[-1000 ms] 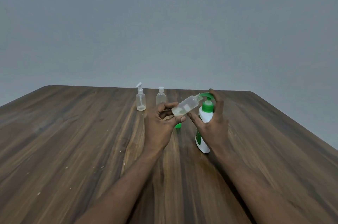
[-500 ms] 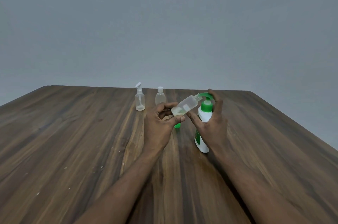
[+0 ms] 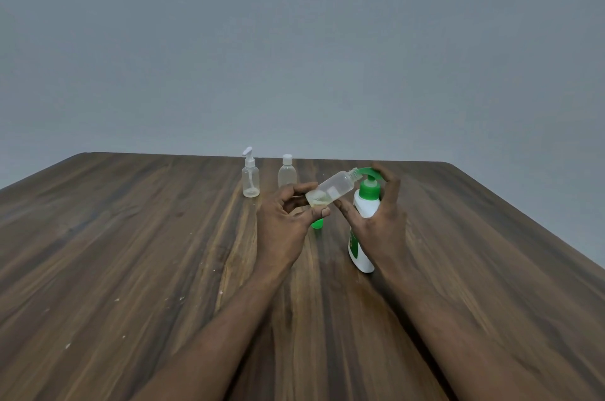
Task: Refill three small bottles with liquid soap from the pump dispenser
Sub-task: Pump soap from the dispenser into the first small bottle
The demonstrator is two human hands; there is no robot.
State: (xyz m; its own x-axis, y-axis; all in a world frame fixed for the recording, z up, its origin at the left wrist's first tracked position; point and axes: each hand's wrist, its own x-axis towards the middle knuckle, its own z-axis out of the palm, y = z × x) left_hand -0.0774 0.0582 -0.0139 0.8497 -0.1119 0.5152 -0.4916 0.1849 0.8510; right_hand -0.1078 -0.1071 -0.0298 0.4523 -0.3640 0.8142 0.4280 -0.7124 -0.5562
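My left hand (image 3: 288, 223) holds a small clear uncapped bottle (image 3: 334, 191) tilted, its open neck touching the green pump spout. A little pale liquid lies at the bottle's lower end. My right hand (image 3: 379, 220) wraps the white pump dispenser (image 3: 361, 237), with fingers resting on its green pump head (image 3: 370, 176). A green cap (image 3: 317, 223) lies on the table below the tilted bottle, partly hidden by my left hand. Further back stand a small clear pump-top bottle (image 3: 250, 178) and a small clear bottle with a white cap (image 3: 287, 172).
The wooden table (image 3: 131, 253) reaches to a far edge just behind the two standing bottles and slopes off at the right. A grey wall lies beyond. Small white specks dot the table at the left front.
Almost nothing differs. Both hands, the tilted bottle and the dispenser hold the same pose, with only a slight shift of the view.
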